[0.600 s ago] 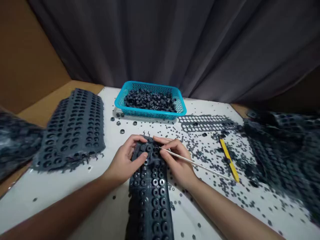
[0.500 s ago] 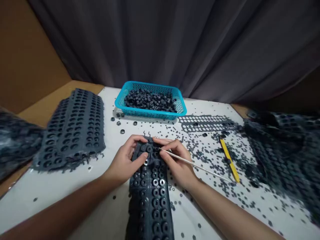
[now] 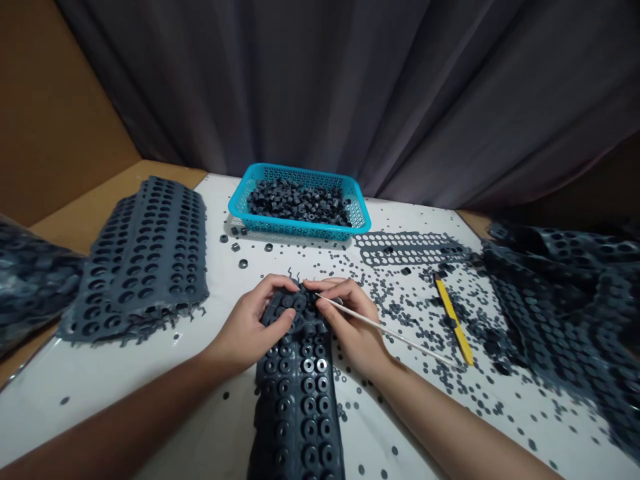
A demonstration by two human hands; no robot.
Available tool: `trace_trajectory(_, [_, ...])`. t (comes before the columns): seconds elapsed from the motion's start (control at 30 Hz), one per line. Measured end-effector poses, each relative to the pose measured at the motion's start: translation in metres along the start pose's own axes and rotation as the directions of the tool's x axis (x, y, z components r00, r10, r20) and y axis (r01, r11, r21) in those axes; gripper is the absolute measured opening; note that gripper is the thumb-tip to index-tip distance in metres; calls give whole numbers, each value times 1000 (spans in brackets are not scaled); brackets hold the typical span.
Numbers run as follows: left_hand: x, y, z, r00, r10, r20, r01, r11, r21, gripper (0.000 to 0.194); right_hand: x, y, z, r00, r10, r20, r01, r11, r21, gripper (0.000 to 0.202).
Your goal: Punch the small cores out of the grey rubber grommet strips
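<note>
before the turquoise basket [image 3: 300, 227], left hand [image 3: 250, 330] clasps a ring-studded strip [image 3: 296, 400], right hand [image 3: 357, 341] pinches a thin stick [image 3: 385, 329]. right of the basket, discs [image 3: 394, 308] surround a yellow cutter [image 3: 461, 341].

Dark curtain [image 3: 345, 87] behind, brown panel [image 3: 55, 100] at left, 1 yellow tool [image 3: 449, 307] at right.

White counter [image 3: 205, 427] bearing a rectangular turquoise plastic basket [image 3: 295, 225], slim yellow tool [image 3: 461, 339], dark-grey holed sheets [image 3: 143, 253], long black ring-studded strip [image 3: 297, 407], scattered small dark discs [image 3: 395, 310]
</note>
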State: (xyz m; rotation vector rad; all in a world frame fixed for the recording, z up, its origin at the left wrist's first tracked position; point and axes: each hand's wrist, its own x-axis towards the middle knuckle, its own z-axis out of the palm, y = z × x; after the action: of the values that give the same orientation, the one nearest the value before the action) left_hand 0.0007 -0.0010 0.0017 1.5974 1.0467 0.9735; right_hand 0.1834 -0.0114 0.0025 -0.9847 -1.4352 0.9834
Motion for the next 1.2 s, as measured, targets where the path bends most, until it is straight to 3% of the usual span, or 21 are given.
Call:
trace_trajectory(0.33, [1, -3, -1, 1000, 19, 15, -20, 998, 58, 25, 0, 0, 0, 999, -41, -25, 37, 990, -139, 7])
trace_trajectory(0.6, [0, -1, -1, 999, 26, 19, -27, 999, 45, 24, 3, 7, -2, 978, 63, -197, -93, 985, -148, 10])
trace_trajectory(0.8, [1, 3, -3, 997, -64, 45, 69, 989, -127, 22, 6, -8, -4, 959, -95, -266, 29, 970, -240, 6])
trace_trajectory(0.97, [3, 3, -5, 994, -94, 49, 100, 984, -146, 24, 5, -25, -2, 968, -226, -107, 202, 959, -201, 5])
trace_trajectory(1.1, [4, 3, -2, 998, -20, 59, 29, 987, -160, 22, 1, -21, 4, 984, -165, 65, 175, 967, -186, 5])
trace_trajectory(1.2, [5, 4, -1, 997, -10, 79, 24, 984, -175, 21, -1, -14, 7, 987, -123, 101, 139, 977, -162, 5])
